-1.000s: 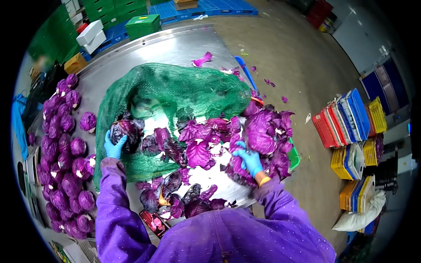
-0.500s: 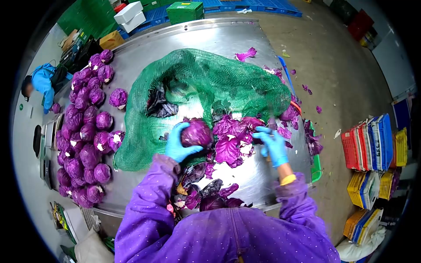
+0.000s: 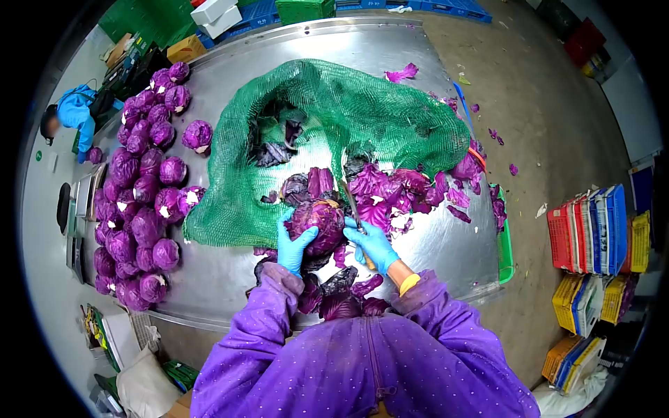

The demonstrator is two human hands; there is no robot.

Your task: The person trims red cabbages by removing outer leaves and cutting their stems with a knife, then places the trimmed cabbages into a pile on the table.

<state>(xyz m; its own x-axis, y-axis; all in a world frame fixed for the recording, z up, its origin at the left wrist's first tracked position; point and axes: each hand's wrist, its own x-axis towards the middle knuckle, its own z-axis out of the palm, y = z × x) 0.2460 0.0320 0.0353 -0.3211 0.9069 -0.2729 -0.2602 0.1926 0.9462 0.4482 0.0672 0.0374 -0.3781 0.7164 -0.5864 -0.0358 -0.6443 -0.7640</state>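
My left hand (image 3: 295, 244), in a blue glove, is closed around the left side of a red cabbage (image 3: 322, 226) above the metal table. In my right hand (image 3: 373, 245), also gloved, is a knife (image 3: 351, 204); its handle end shows below my palm and its dark blade points up, close beside the cabbage's right side. Whether the blade touches the cabbage I cannot tell. Loose purple leaves (image 3: 376, 188) lie behind and to the right of the cabbage, and darker leaves (image 3: 339, 292) lie near my body. Just beyond spreads a green mesh bag (image 3: 334, 94).
Whole red cabbages (image 3: 143, 188) are piled along the left of the metal table (image 3: 446, 258). A green crate (image 3: 506, 254) stands by the right edge. Stacked coloured baskets (image 3: 592, 230) are farther right. A person in blue (image 3: 77, 115) is at the far left.
My right hand has come in from the right to the cabbage, and the knife now shows clearly. The cabbage has been turned and sits slightly lower in view. More dark leaves lie behind it.
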